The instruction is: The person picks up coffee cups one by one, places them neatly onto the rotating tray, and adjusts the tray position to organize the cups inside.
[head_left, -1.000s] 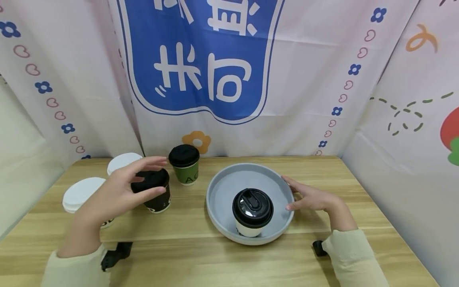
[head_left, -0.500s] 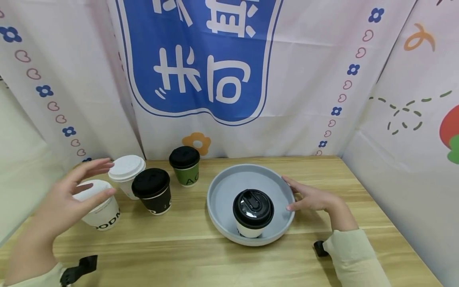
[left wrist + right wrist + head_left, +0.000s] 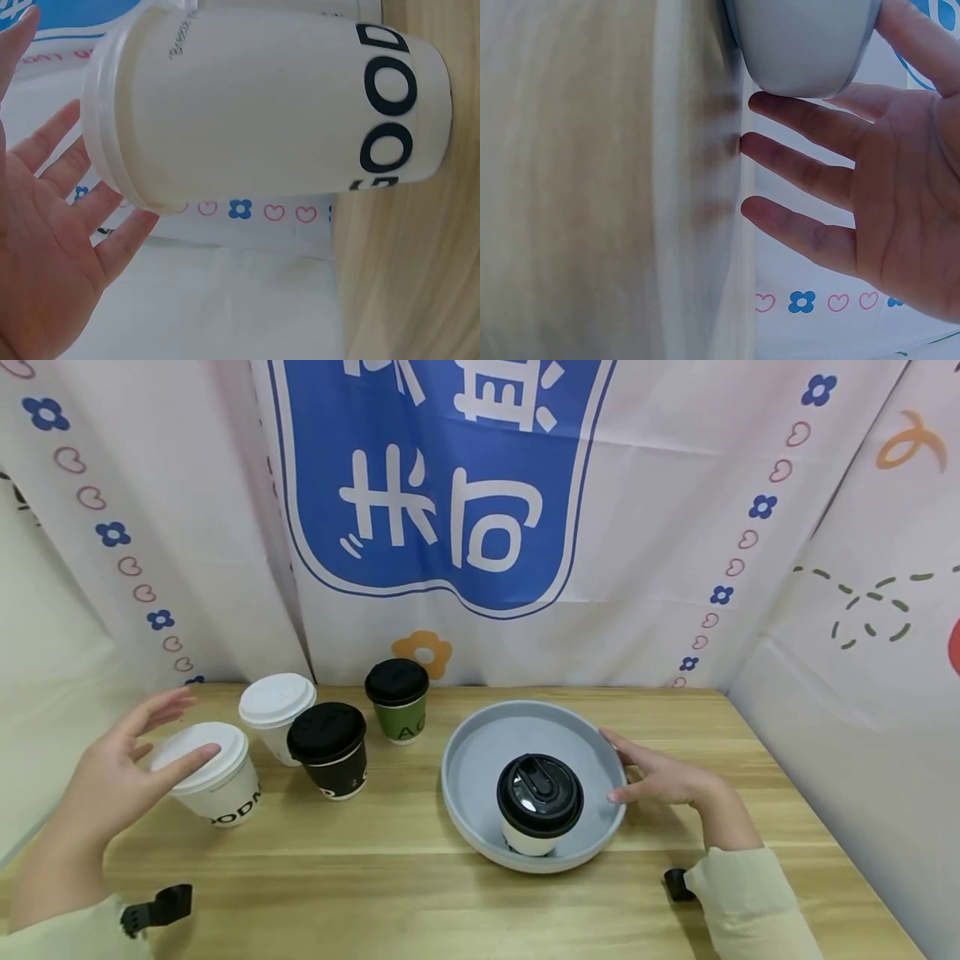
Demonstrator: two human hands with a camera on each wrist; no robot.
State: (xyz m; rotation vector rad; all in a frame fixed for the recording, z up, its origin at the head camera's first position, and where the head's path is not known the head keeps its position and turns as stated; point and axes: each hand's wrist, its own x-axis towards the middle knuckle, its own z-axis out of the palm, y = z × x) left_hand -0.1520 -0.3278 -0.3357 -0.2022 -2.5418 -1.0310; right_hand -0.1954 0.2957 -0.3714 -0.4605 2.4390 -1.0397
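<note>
My left hand is spread beside a white paper cup with black lettering. In the left wrist view its fingers reach behind the cup's white lid; whether they touch is unclear. My right hand holds the edge of a round grey tray, thumb over the rim. Several of its fingers stretch below the tray's side in the right wrist view. A white cup with a glossy black lid stands inside the tray, near its front.
To the right of the lettered cup stand another white-lidded cup, a black cup and a green cup with a black lid. A printed cloth hangs behind the wooden table.
My left hand has moved left, away from the black cup to the lettered white one. The right hand has stayed at the tray, which has not moved. The head view has shifted slightly.
</note>
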